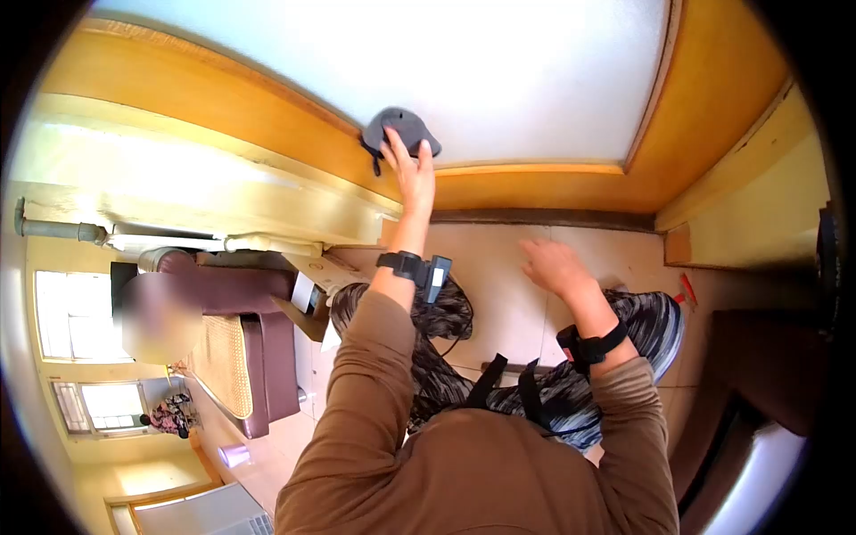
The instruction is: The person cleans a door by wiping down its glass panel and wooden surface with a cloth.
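A grey cap (399, 127) with a dark strap lies against the wooden frame and the pale panel at the upper middle. My left hand (413, 174) reaches up to it, its fingers spread over the cap's lower side and touching it. Whether the fingers grip the cloth or only press on it is hard to tell. Lower and to the right, my right hand (555, 266) hangs over the floor tiles, with nothing seen in it and its fingers partly bent. Both wrists wear black bands, the left one with a small device.
A maroon sofa (272, 361) with a woven mat stands at the left, with a blurred person near it. Another person (171, 415) is farther back. A grey pipe (62, 231) runs along the wall. A purple bin (234, 456) and a red object (687, 290) are on the floor.
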A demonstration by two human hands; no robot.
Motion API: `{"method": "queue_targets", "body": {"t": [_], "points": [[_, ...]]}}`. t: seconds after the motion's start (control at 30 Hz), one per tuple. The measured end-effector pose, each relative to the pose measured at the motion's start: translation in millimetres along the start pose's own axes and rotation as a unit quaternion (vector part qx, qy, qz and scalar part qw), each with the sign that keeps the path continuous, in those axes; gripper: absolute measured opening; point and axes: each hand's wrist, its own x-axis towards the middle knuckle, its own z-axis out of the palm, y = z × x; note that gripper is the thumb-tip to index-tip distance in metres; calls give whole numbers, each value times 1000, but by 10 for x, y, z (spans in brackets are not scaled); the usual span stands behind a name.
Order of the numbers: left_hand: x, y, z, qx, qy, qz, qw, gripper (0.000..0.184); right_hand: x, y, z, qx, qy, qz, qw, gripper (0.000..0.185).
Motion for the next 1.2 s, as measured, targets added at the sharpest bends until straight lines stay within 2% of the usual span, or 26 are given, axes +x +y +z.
{"method": "queue_targets", "body": {"t": [0.07,0.1,0.13,0.17,0.2,0.3,0.33,0.4,0.5,0.57,0.63,0.7,0.77,0.8,0.83,0.9,0.97,1.0,1.03,1.1,1.13,1.2], "points": [[-83,-408,254,-38,-19,-67,997,78,12,-24,-33,-2,-8,2,1000,27],[-99,-383,307,-40,-22,-67,997,78,20,-29,-47,-2,-14,1,1000,27],[-122,-364,339,-238,-32,-210,948,82,25,-46,-49,-1,-14,5,1000,27],[-145,-346,373,-420,-40,-342,840,85,29,-52,-50,2,-21,14,1000,26],[-149,-343,413,-421,-44,-342,839,85,28,-52,-70,4,-27,23,999,25],[-81,-331,470,-514,12,-361,778,67,34,-32,-28,7,13,8,1000,24],[-37,-383,454,-540,-4,-353,764,51,28,-37,-37,11,17,12,1000,24],[140,-372,330,-632,-65,-364,681,53,21,-23,-69,15,22,9,1000,30],[373,544,-153,-690,-129,-412,581,60,42,-20,20,12,34,3,999,25],[465,1230,-518,-729,-158,-378,549,63,16,-88,-48,11,15,12,1000,22],[583,1668,-836,-744,-193,-321,553,70,-7,-91,-59,5,-4,15,1000,21],[629,2046,-1073,-762,-175,-268,564,75,1,-79,-44,-5,6,5,1000,20],[720,2146,-1251,-774,-259,-171,551,76,-2,-74,-52,-9,14,9,1000,19],[700,2158,-1267,-771,-262,-117,569,78,-2,-72,-49,-14,20,11,1000,18],[638,2170,-1231,-770,-262,-117,570,78,5,-61,-27,-13,21,9,1000,18],[430,2160,-1030,-680,-126,-65,720,68,12,-12,37,-8,54,-6,998,16],[325,1858,-801,-611,-152,-54,775,38,4,11,51,4,45,-1,999,17],[271,1703,-669,-616,-110,-114,772,35,21,7,45,15,37,5,999,18],[219,1520,-562,-633,-96,-201,742,41,35,-7,27,14,42,1,999,18],[169,1041,-285,-629,-78,-312,708,45,18,-36,1,-2,15,17,1000,18],[172,737,-147,-632,-72,-353,686,44,16,-38,-6,5,12,13,1000,20],[157,162,59,-649,-112,-360,661,48,15,-71,-34,-1,11,14,1000,18]]}}
